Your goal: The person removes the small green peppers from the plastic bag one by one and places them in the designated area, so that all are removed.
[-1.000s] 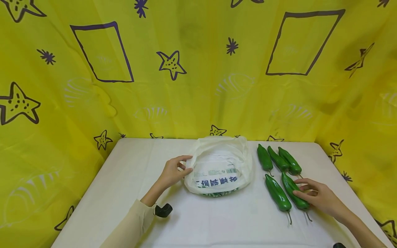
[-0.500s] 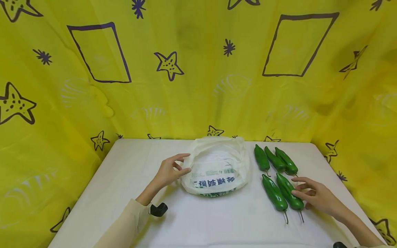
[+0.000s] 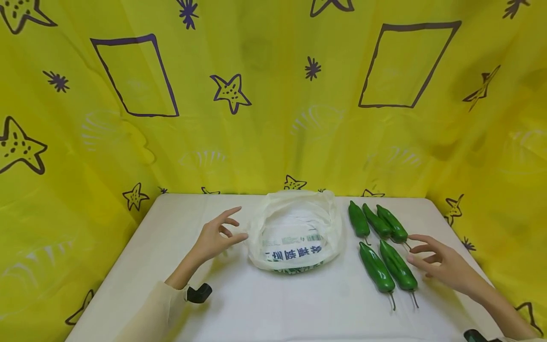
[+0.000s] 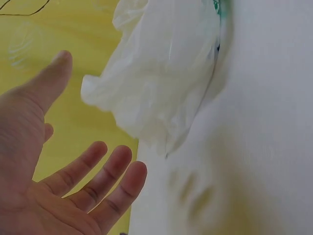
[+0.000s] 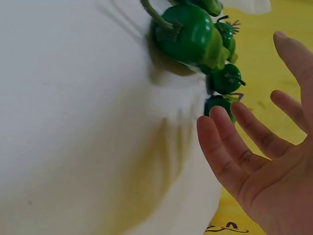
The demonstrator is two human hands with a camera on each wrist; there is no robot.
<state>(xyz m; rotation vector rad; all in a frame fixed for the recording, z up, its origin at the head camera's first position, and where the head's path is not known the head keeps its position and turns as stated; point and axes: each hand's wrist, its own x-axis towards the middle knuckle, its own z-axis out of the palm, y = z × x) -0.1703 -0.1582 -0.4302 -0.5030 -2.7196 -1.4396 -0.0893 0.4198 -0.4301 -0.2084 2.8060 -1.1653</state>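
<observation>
A thin white plastic bag [image 3: 337,223] with blue and green print sits mid-table, its mouth spread wide and facing up. Just left of it hovers my left hand [image 3: 215,237], fingers spread and holding nothing; the left wrist view shows a gap between this hand [image 4: 83,181] and the bag [image 4: 156,63]. Several green peppers lie right of the bag in two rows. My right hand [image 3: 444,263] is beside the nearest-right pepper [image 3: 398,265], fingers loosely extended. In the right wrist view the hand [image 5: 264,166] holds nothing and stands apart from that stemmed pepper [image 5: 186,36].
A white cloth covers the table [image 3: 273,308]. Yellow curtains [image 3: 265,142] with drawn stars and shells rise along its back and both sides. In the front row another pepper [image 3: 377,268] lies left of the nearest-right one; three more lie behind.
My left hand has drawn away leftward from the bag's rim. My right hand has let go of the front-right pepper and moved slightly right; that pepper has shifted a little left.
</observation>
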